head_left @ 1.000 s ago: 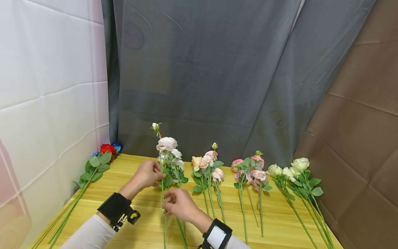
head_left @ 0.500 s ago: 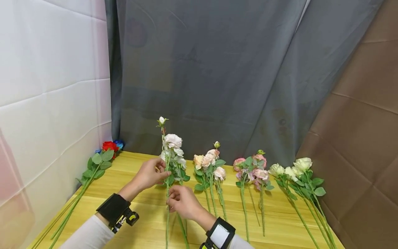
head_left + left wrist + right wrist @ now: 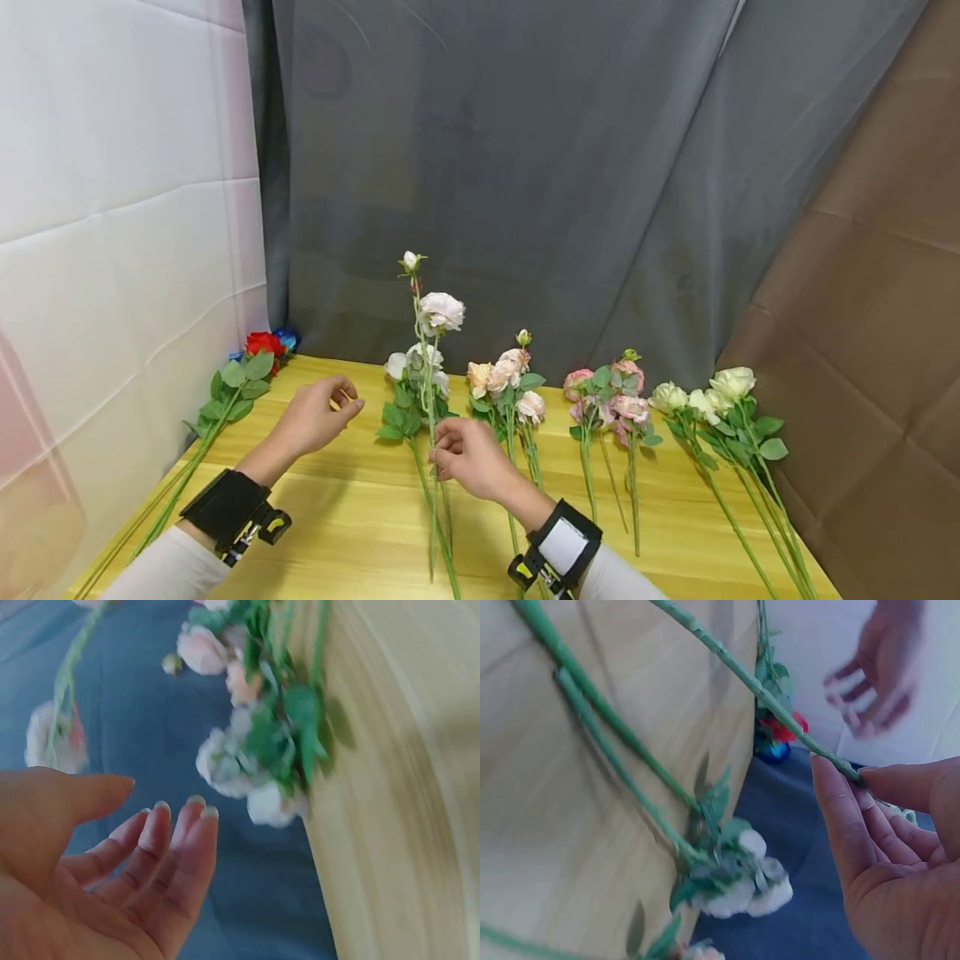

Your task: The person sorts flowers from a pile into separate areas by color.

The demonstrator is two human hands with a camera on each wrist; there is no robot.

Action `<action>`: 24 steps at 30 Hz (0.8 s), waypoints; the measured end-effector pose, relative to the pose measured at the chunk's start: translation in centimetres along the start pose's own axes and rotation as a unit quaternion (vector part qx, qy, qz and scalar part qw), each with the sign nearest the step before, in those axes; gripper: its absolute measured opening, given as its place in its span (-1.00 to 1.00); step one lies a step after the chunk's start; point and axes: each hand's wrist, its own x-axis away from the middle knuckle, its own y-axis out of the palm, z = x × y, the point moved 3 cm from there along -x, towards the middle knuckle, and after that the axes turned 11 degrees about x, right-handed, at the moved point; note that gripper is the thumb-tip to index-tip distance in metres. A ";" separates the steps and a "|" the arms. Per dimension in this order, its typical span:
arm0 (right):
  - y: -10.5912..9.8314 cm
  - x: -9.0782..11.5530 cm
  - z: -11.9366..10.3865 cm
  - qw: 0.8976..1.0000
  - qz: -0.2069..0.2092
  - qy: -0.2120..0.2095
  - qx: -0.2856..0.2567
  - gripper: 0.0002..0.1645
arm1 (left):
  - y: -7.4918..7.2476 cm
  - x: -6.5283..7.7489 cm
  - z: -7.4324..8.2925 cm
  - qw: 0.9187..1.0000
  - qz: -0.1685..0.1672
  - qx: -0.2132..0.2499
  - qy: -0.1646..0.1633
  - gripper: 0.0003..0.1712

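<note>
My right hand (image 3: 474, 458) pinches the green stem (image 3: 759, 691) of a pale pink flower (image 3: 442, 312) between thumb and fingers. The flower is held up off the table, with a full bloom and a small white bud (image 3: 409, 260) at its top. To the left, my left hand (image 3: 313, 417) is in the air, holding nothing, its fingers loosely bent. In the left wrist view, the fingers (image 3: 180, 877) are apart from the thumb. White flowers (image 3: 417, 363) with green leaves lie on the table behind the held stem.
On the yellow wood-grain table (image 3: 337, 533) lie peach flowers (image 3: 498, 375), pink flowers (image 3: 628, 408) and cream roses (image 3: 732, 383) to the right. A red rose (image 3: 264, 343) and blue flowers (image 3: 287, 338) lie at the left. Curtains (image 3: 480, 167) enclose the back and sides.
My left hand has let go of the flower and moved left. My right hand has moved right and up with the stem, and the bloom has risen clear of the white flowers.
</note>
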 end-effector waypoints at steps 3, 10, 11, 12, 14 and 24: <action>-1.6 -0.1 0.2 1.000 0.008 -0.002 0.014 -0.83 | -1.6 0.5 -0.8 0.999 0.022 -0.033 0.002 -0.82; -4.4 0.3 1.3 0.999 0.016 0.013 0.045 -0.87 | -3.9 1.8 -2.3 0.997 0.042 -0.066 -0.003 -0.81; -4.7 0.4 1.6 0.999 0.017 0.015 0.044 -0.87 | -4.2 1.9 -2.5 0.997 0.043 -0.070 -0.004 -0.81; -4.9 0.6 1.8 0.999 0.019 0.016 0.045 -0.86 | -4.5 2.1 -2.7 0.996 0.046 -0.075 -0.006 -0.80; -5.4 0.9 2.3 0.998 0.022 0.020 0.047 -0.85 | -5.1 2.3 -3.2 0.995 0.051 -0.085 -0.011 -0.81; -7.8 2.6 5.2 0.996 0.038 0.045 0.065 -0.91 | -8.8 3.5 -6.2 0.986 0.044 -0.152 -0.056 -0.58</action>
